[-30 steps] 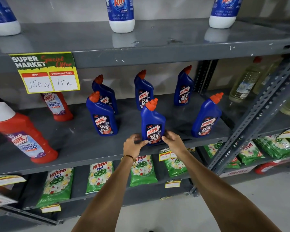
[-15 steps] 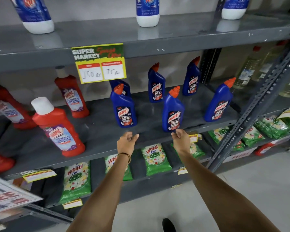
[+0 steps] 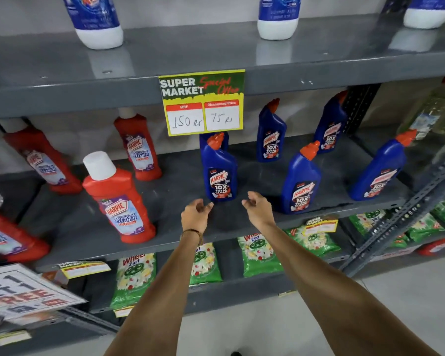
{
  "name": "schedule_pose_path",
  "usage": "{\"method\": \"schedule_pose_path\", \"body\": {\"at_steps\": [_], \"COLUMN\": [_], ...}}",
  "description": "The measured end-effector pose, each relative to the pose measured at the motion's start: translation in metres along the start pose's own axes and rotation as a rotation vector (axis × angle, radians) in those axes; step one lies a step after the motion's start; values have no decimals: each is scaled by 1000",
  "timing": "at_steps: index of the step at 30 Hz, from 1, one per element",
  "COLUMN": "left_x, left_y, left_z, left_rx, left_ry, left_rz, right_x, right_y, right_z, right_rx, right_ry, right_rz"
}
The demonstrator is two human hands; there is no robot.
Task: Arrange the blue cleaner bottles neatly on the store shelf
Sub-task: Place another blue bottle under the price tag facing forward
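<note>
Several blue Harpic cleaner bottles with orange caps stand on the grey middle shelf (image 3: 180,227). In the front row are a left bottle (image 3: 220,173), a middle bottle (image 3: 301,183) and a right bottle (image 3: 378,170). Behind them stand two more (image 3: 270,134) (image 3: 330,124), and one is mostly hidden behind the front left bottle and the price sign. My left hand (image 3: 195,214) and my right hand (image 3: 258,209) hover open just in front of the front left bottle, touching nothing.
Red Harpic bathroom cleaner bottles (image 3: 118,201) fill the shelf's left half. A yellow price sign (image 3: 202,102) hangs from the upper shelf, which carries blue-and-white bottles (image 3: 278,16). Green detergent packs (image 3: 134,278) lie on the shelf below. A slanted metal brace (image 3: 401,219) stands at right.
Both hands let go of the middle front bottle and moved left, now open in front of the front left bottle. The camera view swung left too.
</note>
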State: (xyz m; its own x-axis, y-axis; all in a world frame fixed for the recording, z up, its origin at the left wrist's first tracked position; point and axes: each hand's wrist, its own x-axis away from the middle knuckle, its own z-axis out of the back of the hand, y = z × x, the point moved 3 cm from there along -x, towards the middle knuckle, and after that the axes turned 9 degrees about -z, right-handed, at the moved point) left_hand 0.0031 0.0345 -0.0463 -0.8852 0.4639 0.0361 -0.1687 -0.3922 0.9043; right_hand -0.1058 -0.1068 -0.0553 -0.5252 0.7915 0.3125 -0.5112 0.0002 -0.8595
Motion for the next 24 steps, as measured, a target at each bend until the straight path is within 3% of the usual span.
{"method": "schedule_pose_path", "body": {"at_steps": [11,24], "left_x": [-38,-3], "left_y": [11,7], "left_z": [-9,0], "left_rx": [61,114], "left_ry": [-135,-19], "left_rz": [-45,-42], "right_x": [-44,-14], "right_y": [-26,-7], "right_z": [-23,-9], "right_rx": [45,-3], "right_ry": [-208,-228], "right_rz": [22,38]}}
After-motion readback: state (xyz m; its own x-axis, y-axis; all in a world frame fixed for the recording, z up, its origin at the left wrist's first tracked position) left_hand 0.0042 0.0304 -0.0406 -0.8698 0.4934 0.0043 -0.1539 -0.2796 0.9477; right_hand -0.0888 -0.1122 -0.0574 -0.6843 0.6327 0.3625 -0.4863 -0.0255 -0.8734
